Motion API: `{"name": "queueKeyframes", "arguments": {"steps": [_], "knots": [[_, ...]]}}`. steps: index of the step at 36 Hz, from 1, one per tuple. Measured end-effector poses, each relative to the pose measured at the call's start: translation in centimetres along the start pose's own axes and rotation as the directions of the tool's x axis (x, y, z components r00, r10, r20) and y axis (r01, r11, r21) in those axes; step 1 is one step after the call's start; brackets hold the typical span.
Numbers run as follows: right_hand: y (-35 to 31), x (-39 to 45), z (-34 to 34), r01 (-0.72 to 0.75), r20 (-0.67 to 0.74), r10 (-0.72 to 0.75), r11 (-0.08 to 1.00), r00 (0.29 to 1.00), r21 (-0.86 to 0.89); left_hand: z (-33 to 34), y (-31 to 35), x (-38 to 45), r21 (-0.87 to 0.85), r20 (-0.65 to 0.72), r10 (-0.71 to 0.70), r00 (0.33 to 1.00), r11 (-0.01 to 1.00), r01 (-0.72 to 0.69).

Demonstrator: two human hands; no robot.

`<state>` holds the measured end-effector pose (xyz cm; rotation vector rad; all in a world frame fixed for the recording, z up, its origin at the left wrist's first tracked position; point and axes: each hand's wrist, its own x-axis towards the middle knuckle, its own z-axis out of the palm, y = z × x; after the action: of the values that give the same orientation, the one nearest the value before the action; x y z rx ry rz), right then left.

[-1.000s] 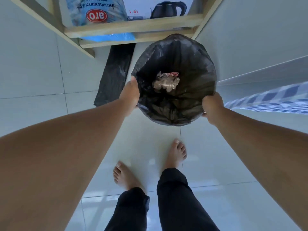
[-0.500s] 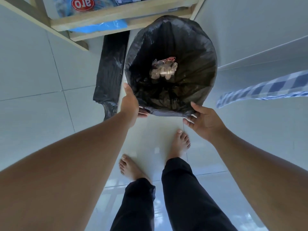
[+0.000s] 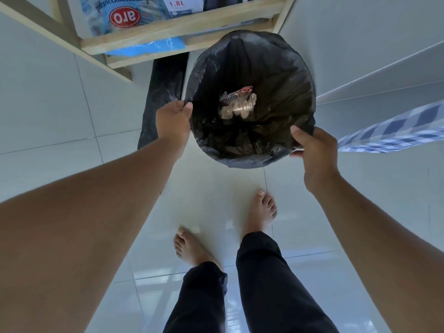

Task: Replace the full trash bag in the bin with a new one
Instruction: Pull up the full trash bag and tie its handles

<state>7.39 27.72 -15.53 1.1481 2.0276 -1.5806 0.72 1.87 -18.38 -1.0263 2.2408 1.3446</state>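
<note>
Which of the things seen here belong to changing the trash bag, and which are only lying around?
Belong to the job:
- black trash bag in the bin
- wrappers inside it
- left hand and right hand, both pinching the bag's rim
- flat black bag on the floor, probably the new one

Just lying about:
- wooden shelf
- blue water pack
- kettle box
- checked cloth

Both bare arms extend forward and downward. Left hand point(image 3: 173, 118), fingers curled, pinches the bag's left rim between thumb and fingertips. Right hand point(image 3: 313, 150) pinches its right rim likewise, thumb uppermost. Bare feet stand below.
</note>
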Motion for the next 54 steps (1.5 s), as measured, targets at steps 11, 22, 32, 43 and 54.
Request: {"name": "queueKeyframes", "arguments": {"steps": [11,22,32,43,54], "knots": [[-1.7,-0.7,-0.2,-0.416,0.474,0.16,0.756,0.866,0.505,-0.3,-3.4,-3.7,-0.085,0.048,-0.146,0.988,0.985,0.15],[-4.0,-1.0,-1.9,-0.286,0.437,-0.104,0.617,0.894,0.733,-1.0,-3.5,-7.1,-0.116,0.098,-0.063,0.993,0.99,0.074],[-3.6,1.5,-3.4,-0.181,0.082,0.164,0.935,0.983,0.306,-3.1,0.5,-4.8,-0.803,0.421,-0.214,0.882,0.364,0.472],[-3.2,0.8,-4.4,-0.236,-0.018,0.236,0.972,0.972,0.001,-3.2,7.4,1.6,-0.386,0.329,-0.403,0.854,0.768,0.511],[-2.6,1.1,-5.2,-0.254,0.052,0.249,0.938,0.967,0.235,-6.3,4.6,-0.5,0.301,0.528,-0.304,0.793,0.94,0.16]]}}
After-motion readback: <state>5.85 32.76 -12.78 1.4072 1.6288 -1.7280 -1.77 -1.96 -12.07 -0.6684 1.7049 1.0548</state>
